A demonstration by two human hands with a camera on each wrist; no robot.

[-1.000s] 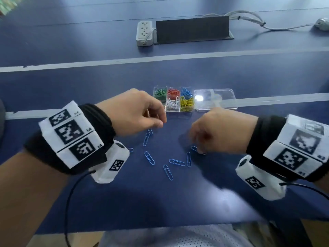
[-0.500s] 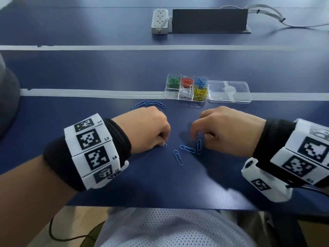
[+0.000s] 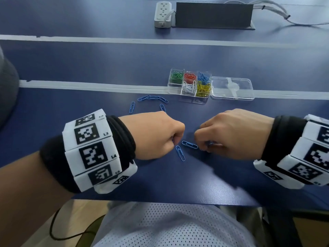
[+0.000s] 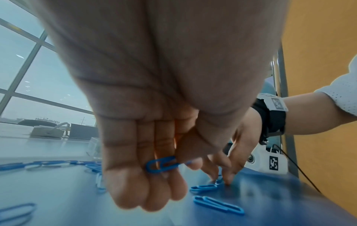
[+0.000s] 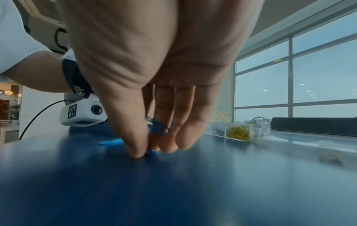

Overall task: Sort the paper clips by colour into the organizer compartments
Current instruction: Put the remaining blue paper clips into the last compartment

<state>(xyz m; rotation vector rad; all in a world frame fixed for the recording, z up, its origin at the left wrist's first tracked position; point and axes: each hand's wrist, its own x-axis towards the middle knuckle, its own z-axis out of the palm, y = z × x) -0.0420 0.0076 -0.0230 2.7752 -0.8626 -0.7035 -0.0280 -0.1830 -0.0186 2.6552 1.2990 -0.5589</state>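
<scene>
The clear organizer (image 3: 189, 83) stands past my hands and holds green, red, blue, white and yellow clips in separate compartments. Loose blue paper clips lie on the table; two (image 3: 180, 152) sit between my hands and several more (image 3: 153, 98) lie farther off to the left. My left hand (image 3: 156, 134) is curled, and the left wrist view shows a blue clip (image 4: 161, 165) pinched between its thumb and fingers. My right hand (image 3: 231, 132) has its fingertips down on the table; it holds blue clips (image 5: 158, 127) in its curled fingers and pinches another (image 5: 152, 152) at the surface.
The organizer's clear lid (image 3: 232, 88) lies open to its right. A white power strip (image 3: 162, 14) and a dark cable box (image 3: 213, 15) sit at the far side of the blue table (image 3: 89, 68). The near table edge runs just in front of my wrists.
Both hands have drawn closer together around the two clips in the middle. The right hand's fingers came down onto a clip beside them.
</scene>
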